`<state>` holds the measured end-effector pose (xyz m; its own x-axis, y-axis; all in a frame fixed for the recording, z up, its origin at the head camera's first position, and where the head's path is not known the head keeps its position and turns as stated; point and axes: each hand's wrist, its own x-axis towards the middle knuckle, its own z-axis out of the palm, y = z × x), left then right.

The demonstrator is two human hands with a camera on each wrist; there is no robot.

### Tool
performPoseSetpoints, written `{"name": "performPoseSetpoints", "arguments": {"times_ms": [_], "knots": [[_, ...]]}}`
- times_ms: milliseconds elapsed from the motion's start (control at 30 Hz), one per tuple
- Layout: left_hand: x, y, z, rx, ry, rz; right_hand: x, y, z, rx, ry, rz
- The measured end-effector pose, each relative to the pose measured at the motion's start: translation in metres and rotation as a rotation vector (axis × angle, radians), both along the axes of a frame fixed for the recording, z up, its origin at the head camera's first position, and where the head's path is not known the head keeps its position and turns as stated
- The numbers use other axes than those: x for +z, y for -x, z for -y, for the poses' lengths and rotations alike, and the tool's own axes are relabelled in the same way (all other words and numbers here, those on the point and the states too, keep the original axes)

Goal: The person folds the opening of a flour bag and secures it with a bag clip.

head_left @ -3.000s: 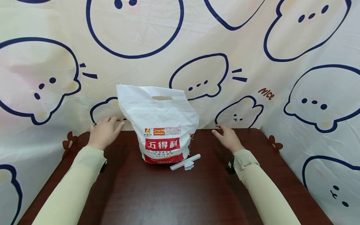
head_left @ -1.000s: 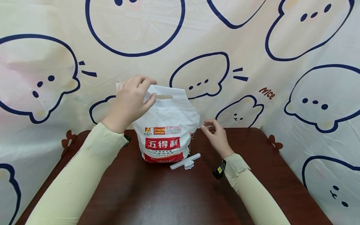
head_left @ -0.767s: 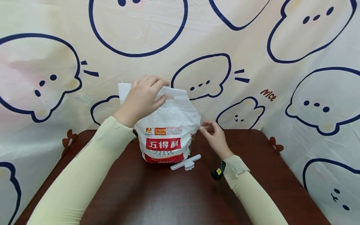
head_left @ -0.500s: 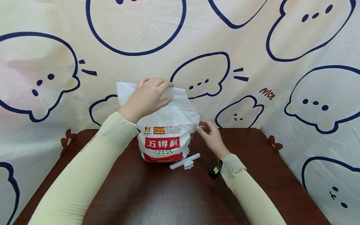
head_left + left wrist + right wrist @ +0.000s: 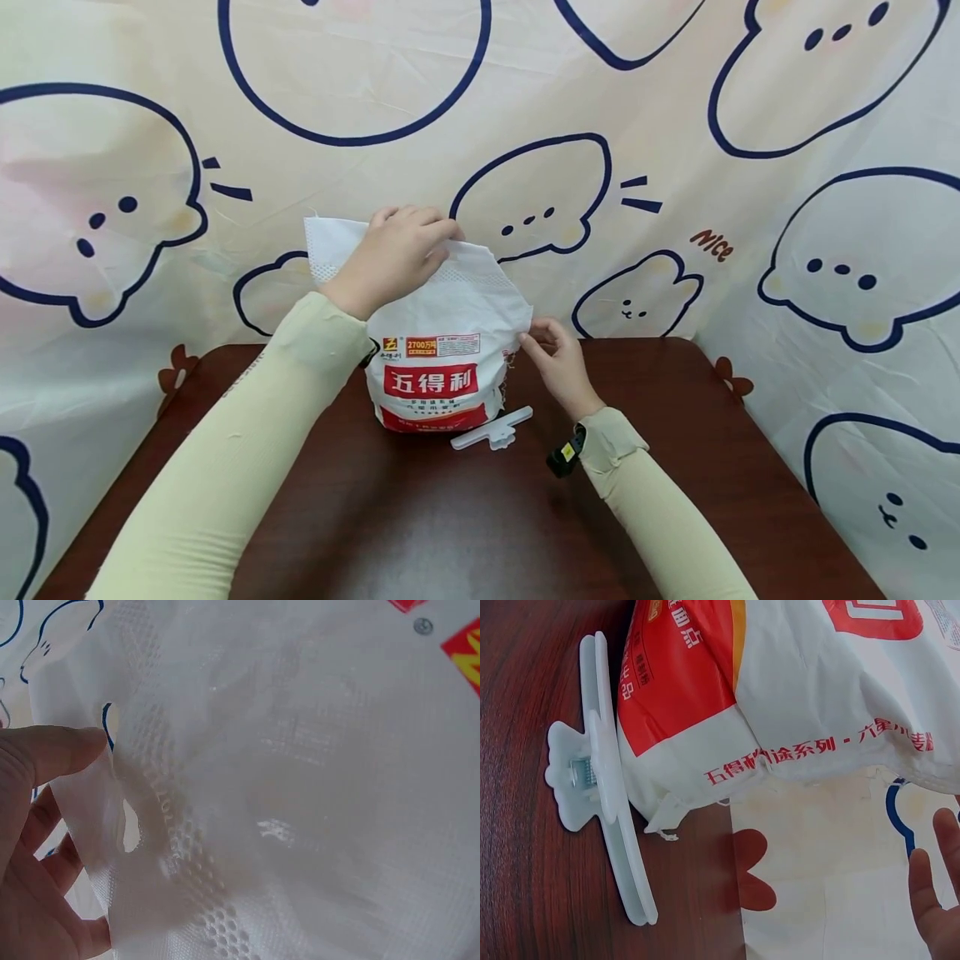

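Observation:
A white flour bag with red printing stands upright at the back of the table. My left hand grips its top strip beside the handle hole. The left wrist view shows the thumb in front of the strip and the other fingers behind it. My right hand pinches the bag's right side edge lightly between thumb and forefinger. Its other fingers stand apart from the bag in the right wrist view. A white sealing clip lies against the bag's front right corner.
The dark brown table reaches back to a patterned cloth backdrop right behind the bag. More of that cloth hangs on the left and right sides.
My left hand has come from the left of the table up to the bag's top and taken hold of it. The right hand has moved left to the bag's edge. The clip lies still.

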<state>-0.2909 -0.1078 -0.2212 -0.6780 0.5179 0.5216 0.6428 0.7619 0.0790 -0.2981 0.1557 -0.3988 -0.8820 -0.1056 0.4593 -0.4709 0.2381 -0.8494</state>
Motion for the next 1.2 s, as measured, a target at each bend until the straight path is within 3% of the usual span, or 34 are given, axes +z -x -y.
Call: {"name": "performPoseSetpoints", "arguments": {"times_ms": [333,567,700,833,1067,1200], "knots": [[-0.002,0.002,0.004,-0.016,-0.044,0.014,0.003,-0.003,0.007,-0.048,0.042,0.02],[-0.005,0.003,0.009,-0.044,-0.091,-0.005,0.025,-0.026,0.015,-0.108,-0.039,-0.062],[-0.006,0.004,0.01,-0.059,-0.107,-0.019,0.026,-0.028,0.016,-0.113,-0.036,-0.1],[-0.009,0.004,0.011,-0.077,-0.114,-0.048,0.022,-0.026,0.016,-0.129,-0.026,-0.147],[-0.011,0.005,0.011,-0.077,-0.132,-0.093,-0.006,-0.004,0.013,-0.208,-0.054,-0.25],[-0.011,0.006,0.012,-0.089,-0.129,-0.069,-0.005,-0.007,0.014,-0.203,-0.055,-0.291]]}}
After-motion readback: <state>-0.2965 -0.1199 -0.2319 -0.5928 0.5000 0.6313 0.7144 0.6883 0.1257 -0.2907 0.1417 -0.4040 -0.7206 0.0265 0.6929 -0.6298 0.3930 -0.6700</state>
